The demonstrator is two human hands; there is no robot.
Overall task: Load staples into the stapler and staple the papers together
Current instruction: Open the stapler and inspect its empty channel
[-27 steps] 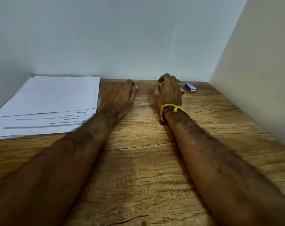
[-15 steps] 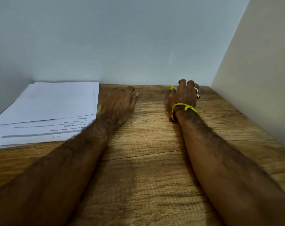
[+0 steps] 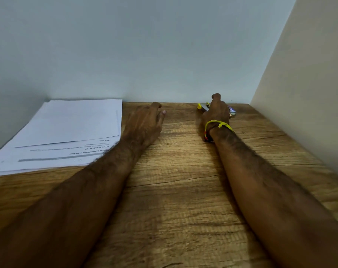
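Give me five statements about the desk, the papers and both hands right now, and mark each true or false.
1. The papers lie on the left side of the wooden desk. True.
2. The left hand is pressing down on the papers. False: it rests on bare wood just right of them.
3. The right hand reaches to the far edge near the back wall. True.
4. A yellow band is on the left wrist. False: it is on the right wrist.
5. A yellow object shows just left of the right hand. True.
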